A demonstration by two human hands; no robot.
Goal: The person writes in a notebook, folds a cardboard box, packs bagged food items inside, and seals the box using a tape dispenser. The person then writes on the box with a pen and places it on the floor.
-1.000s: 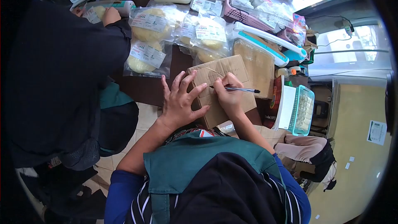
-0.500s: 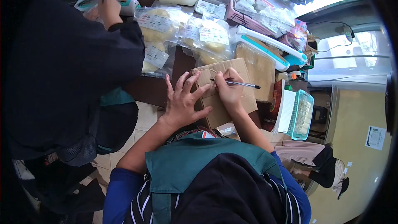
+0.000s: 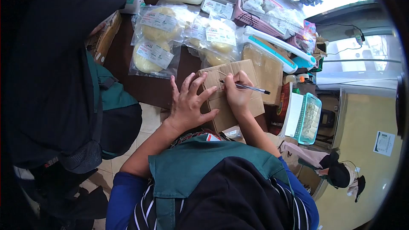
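A brown cardboard box (image 3: 223, 113) lies in front of me at the table's near edge. With fingers spread, my left hand (image 3: 187, 102) rests on the box's left side. My right hand (image 3: 238, 93) is closed round a pen (image 3: 254, 88), whose tip touches the box's upper face. Small dark marks show near the tip, too small to read. Beyond the box lie clear plastic packs of round, pale yellow cheese (image 3: 147, 59) with white labels.
A co-worker in dark clothing (image 3: 51, 68) stands close on my left, beside another cardboard box (image 3: 106, 38). At the right are a heat sealer (image 3: 272, 51), a pink basket (image 3: 251, 20) and a turquoise basket (image 3: 303, 138). Another person (image 3: 336, 172) is farther right.
My pen and right hand have shifted slightly right and down. The co-worker's arm has drawn back from the table, uncovering the lower cheese pack and a box. The far person has moved.
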